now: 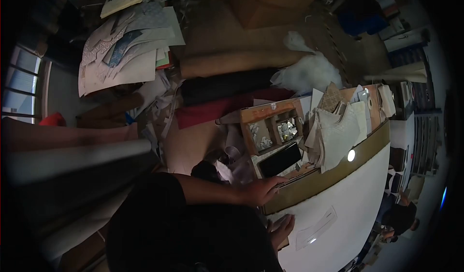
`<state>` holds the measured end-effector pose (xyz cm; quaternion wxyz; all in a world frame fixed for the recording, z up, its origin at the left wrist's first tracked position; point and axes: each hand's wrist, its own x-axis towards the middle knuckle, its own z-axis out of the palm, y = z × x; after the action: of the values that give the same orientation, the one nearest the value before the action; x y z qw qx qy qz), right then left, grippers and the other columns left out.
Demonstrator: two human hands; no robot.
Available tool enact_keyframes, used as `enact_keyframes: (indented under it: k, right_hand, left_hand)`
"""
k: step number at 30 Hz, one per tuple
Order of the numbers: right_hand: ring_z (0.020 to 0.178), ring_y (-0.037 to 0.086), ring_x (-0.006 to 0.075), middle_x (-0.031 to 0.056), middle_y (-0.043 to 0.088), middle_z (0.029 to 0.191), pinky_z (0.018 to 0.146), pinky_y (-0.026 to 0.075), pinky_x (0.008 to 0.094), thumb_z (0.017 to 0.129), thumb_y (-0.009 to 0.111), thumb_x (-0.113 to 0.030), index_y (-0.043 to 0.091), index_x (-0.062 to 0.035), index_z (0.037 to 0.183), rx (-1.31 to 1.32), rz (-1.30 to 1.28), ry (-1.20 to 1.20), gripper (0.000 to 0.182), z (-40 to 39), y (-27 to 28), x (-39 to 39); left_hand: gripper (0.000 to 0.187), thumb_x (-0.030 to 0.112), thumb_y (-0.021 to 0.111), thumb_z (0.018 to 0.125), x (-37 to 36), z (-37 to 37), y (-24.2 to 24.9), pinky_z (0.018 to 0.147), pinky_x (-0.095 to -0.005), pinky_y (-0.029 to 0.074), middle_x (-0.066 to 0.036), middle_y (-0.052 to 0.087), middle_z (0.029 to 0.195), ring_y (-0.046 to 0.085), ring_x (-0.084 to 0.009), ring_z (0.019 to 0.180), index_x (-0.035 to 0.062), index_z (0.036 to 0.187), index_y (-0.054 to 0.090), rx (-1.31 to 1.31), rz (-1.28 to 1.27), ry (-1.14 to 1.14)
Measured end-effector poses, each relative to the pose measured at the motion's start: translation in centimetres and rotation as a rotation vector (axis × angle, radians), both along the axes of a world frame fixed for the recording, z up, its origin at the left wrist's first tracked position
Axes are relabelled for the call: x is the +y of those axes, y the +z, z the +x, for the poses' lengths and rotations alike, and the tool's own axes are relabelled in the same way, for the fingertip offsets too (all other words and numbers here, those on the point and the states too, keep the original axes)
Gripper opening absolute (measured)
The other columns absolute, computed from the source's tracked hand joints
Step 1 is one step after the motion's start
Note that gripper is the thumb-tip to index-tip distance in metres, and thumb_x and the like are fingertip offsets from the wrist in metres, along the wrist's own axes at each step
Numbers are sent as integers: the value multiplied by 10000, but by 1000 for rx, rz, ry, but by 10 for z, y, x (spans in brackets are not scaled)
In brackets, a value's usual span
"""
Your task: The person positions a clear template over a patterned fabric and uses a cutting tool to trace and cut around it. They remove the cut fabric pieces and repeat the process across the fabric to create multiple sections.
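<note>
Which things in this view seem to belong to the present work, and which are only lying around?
Likely in the work:
- brown strip, by the left hand
- white surface, by the right hand
- pale rectangular piece on it

Probably just lying about:
- black phone
- two-compartment wooden box
- red roll
- cardboard box
- crumpled white plastic

A black roll (227, 85) lies between a red roll (208, 111) and a brown roll (232, 64), plastic (311, 73) at its right end, a box (266, 4) beyond.
</note>
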<state>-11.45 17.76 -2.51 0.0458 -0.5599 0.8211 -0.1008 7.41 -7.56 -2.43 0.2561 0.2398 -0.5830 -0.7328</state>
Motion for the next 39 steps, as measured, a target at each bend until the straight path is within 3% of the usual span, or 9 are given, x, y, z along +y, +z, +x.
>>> enact_keyframes:
  k: [4,10,12,14,22,26,30,37,39]
  right_hand:
    - [1451,382,552,371,327,1604,1168,375,612,997,647,-532,313,53,1604,95,77,59,907,4,-3,33]
    - [1447,386,563,371,341,1597,1169,375,629,998,637,-539,295,52,1614,189,115,85,919,-4,-13,39]
    - [1453,375,570,373,335,1600,1175,369,627,993,652,-521,298,52,1611,174,119,83,914,-3,-14,41]
    - [1459,363,577,374,329,1602,1181,363,626,987,666,-502,301,52,1608,158,118,82,909,-1,-17,43]
    - [1475,330,592,389,365,1576,1193,348,628,896,690,-145,458,76,1447,97,80,129,637,14,-5,40]
    - [1476,366,545,346,415,1565,1199,350,609,979,598,-112,518,76,1393,253,-27,208,461,13,-26,59]
    - [1432,456,490,271,516,1504,1190,383,576,1003,594,-146,672,-44,1271,309,-141,310,298,34,-9,92]
    - [1286,573,451,278,530,1445,1026,499,516,885,724,-50,564,10,1330,-507,-462,262,477,57,3,154]
    - [1206,611,472,281,572,1366,973,521,525,886,742,-80,543,18,1336,-439,-480,276,502,58,12,148]
  left_hand:
    - [451,83,542,1041,10,-2,-8,901,-444,563,-214,676,1232,717,-380,1053,81,1479,435,35,-68,65]
    - [467,95,541,1040,21,-2,-13,854,-484,552,-237,669,1246,713,-392,1014,108,1488,411,10,-59,15]
    - [471,75,543,1036,27,-2,-9,791,-422,553,-183,693,1035,732,-321,924,63,1494,436,58,-69,65]
    - [474,85,553,1035,36,0,-1,791,-424,548,-188,693,1042,727,-320,934,63,1494,435,20,-93,52]
    - [430,119,578,1036,113,-12,5,762,-425,535,-162,701,924,712,-320,834,80,1444,449,19,-188,75]
    - [270,144,580,1068,164,-19,13,766,-361,545,-136,718,979,702,-207,859,16,1293,502,29,57,38]
    - [195,194,533,1109,214,-25,1,726,-323,554,-92,724,970,715,-168,849,7,1156,510,15,213,82]
    - [196,155,533,1104,266,-32,20,810,-344,559,-147,730,994,726,-202,959,-12,1168,453,-143,223,89]
    - [220,178,552,1097,277,-43,19,806,-353,556,-160,730,994,728,-220,958,-11,1158,459,-124,156,96]
